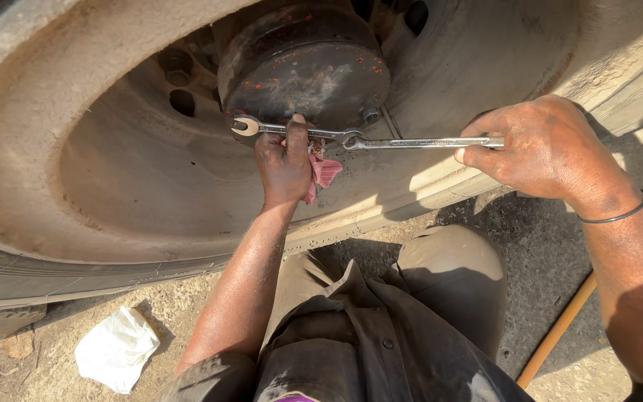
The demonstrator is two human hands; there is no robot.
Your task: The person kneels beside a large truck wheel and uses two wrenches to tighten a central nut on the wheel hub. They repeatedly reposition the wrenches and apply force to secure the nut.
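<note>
Wrenches: two chrome ones are hooked end to end beneath the dark wheel hub [303, 63]. The left hand [284, 160] is closed around the first wrench [277, 128] together with a pink rag [323, 173]. The right hand [545, 145] is closed on the far end of the second wrench [422, 141]. Around them curves the dusty wheel rim [113, 171]. A white cloth [115, 348] lies on the ground, an orange hose [582, 298] to the right.
</note>
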